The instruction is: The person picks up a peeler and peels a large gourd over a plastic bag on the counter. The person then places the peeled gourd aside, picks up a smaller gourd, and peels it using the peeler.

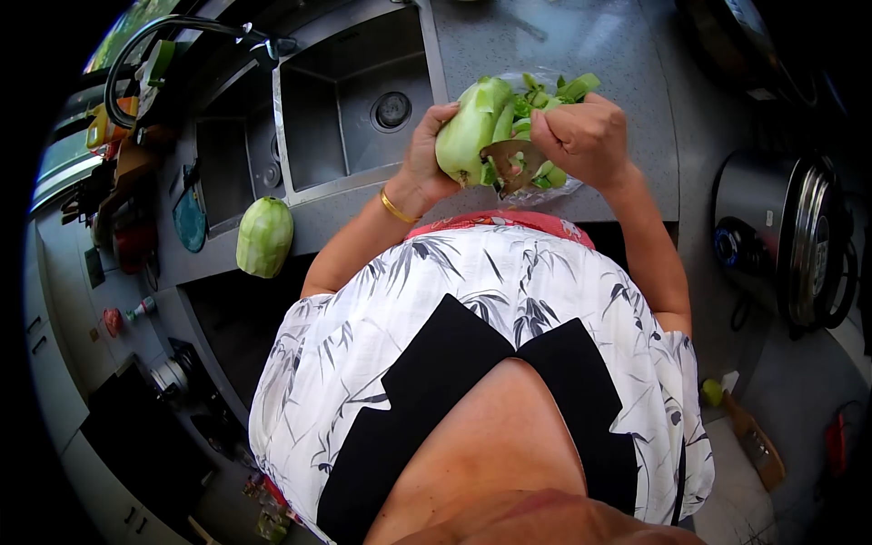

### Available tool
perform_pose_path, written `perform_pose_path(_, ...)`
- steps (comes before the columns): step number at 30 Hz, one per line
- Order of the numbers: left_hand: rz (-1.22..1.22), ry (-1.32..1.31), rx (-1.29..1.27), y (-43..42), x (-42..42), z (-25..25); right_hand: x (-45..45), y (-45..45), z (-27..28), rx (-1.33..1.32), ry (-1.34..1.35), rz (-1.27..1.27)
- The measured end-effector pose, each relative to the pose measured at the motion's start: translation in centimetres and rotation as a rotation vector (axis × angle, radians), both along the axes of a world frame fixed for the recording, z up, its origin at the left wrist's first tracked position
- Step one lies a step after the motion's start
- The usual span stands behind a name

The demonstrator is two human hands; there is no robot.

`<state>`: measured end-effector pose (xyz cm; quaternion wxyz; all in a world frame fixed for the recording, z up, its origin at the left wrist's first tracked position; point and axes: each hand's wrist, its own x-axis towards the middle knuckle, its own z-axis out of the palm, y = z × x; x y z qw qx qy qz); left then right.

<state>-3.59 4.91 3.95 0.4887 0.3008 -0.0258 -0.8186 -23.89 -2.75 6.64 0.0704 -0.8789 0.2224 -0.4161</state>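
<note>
My left hand (425,156), with a gold bangle at its wrist, is wrapped round a pale green stem vegetable (474,132) above the counter. To its right, my right hand (586,136) is closed in a fist around a knife (515,167); the handle is hidden inside the fingers. The broad blade rests against the right side of the vegetable. Green peelings and leafy pieces (578,88) lie behind and under the right hand on a clear plastic bag (565,191). A second vegetable (265,237), peeled in stripes, stands at the counter's front edge on the left.
A double steel sink (359,100) with a black faucet (182,20) is at the upper left. Nearby is a teal item (190,218) on the counter. At the right stands a silver and black cooker (758,209). A wooden board (758,440) is at the lower right.
</note>
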Motion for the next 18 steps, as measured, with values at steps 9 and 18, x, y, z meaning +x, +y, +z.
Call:
perform_pose_path(9,-0.028,0.089,0.062,0.4,-0.4,-0.3,2.2,-0.6,0.2,-0.053,0.005,0.112)
perform_pose_path(18,-0.2,0.185,-0.012,1.2,0.6,0.0,-0.9,-5.9,-2.7,-0.043,0.052,-0.003)
